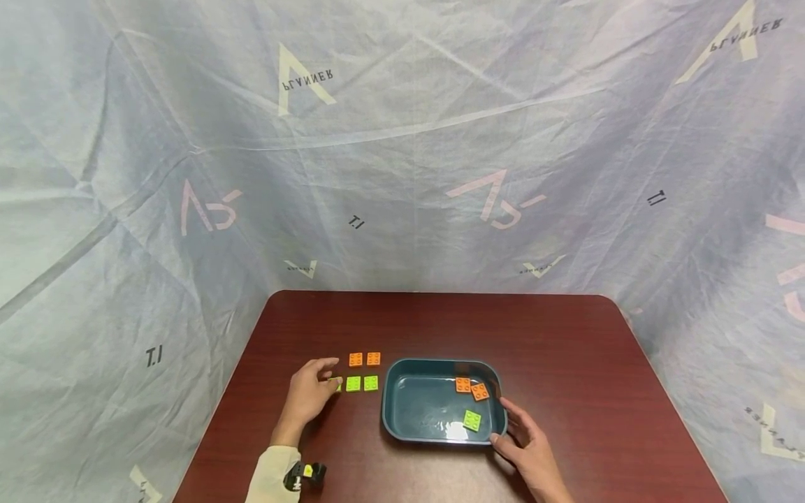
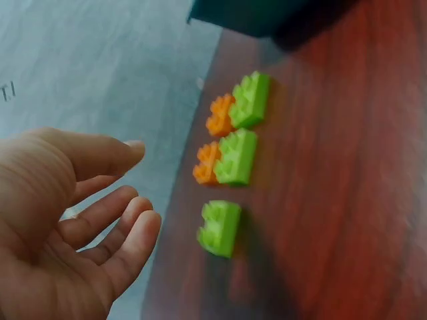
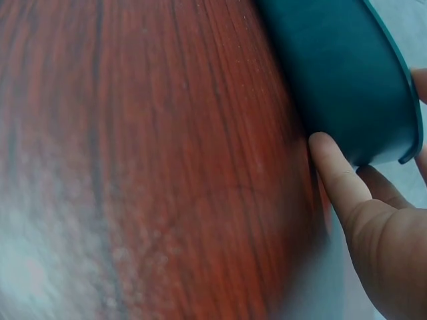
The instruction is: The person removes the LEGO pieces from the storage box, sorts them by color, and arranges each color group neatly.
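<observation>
My left hand [image 1: 309,392] hovers at the leftmost green toy building brick [image 1: 338,386], which it partly hides in the head view. In the left wrist view, a gap shows between the thumb and fingers, with nothing held; that green brick [image 2: 220,229] stands apart from them. Two more green bricks [image 1: 353,383] lie to its right, and two orange bricks [image 1: 356,359] sit behind the row. My right hand [image 1: 527,443] grips the right end of a dark teal dish [image 1: 402,438], thumb at the near corner and fingers along the side. Inside are two orange bricks [image 1: 462,385] and one green brick [image 1: 472,420].
Everything stands on a dark red wood-grain table [image 1: 503,325] with rounded far corners. Grey printed sheeting [image 1: 390,175] hangs behind it and along both sides. A black strap device [image 1: 305,475] sits on the left wrist.
</observation>
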Tool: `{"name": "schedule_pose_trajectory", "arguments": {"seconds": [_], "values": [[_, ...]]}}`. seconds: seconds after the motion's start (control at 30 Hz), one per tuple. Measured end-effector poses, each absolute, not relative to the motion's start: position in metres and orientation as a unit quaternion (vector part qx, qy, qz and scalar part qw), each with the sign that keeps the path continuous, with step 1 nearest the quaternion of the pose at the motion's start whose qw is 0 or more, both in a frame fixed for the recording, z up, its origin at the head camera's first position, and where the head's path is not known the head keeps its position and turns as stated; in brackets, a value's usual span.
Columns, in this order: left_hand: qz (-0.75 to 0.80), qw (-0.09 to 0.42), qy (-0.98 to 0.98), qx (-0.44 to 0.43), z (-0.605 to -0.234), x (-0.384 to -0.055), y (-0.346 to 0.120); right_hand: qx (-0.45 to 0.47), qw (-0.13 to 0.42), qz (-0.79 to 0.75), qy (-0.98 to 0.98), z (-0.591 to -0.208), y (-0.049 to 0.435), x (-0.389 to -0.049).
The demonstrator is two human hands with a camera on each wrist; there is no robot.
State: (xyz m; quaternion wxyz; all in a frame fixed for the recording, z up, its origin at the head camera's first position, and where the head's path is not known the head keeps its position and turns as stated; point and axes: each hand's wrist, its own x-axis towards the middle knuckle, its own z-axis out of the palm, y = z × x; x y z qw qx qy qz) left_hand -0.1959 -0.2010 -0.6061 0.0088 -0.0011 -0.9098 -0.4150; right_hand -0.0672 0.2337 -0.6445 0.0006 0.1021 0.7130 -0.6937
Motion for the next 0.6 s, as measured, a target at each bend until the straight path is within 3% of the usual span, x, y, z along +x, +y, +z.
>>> {"name": "schedule_pose_trajectory", "arguments": {"seconds": [0.6], "values": [[-0.48, 0.019, -0.875, -0.061, -0.572, -0.197, -0.16, 0.107, 0.004, -0.682, 0.723, -0.643, 0.234, -0.068]]}}
